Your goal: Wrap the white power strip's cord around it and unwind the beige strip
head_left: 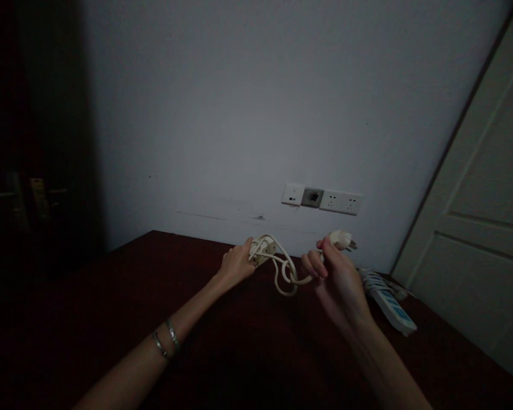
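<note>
My left hand (238,262) is closed around a white power strip (267,248) above the dark red tabletop. Loops of its white cord (287,267) hang from the strip and cross over to the right. Held in my right hand (336,273) is the white plug (338,238) on that cord, its metal prongs pointing right. The fingers are curled round the plug's base and the cord. Part of the power strip is hidden behind my left hand and the cord.
A second power strip (391,310), white and blue with its cord wrapped round one end, lies right of my right hand. Wall sockets (341,202) and a grey outlet plate (312,197) sit above the dark red table (188,267). A pale door (487,228) stands at right.
</note>
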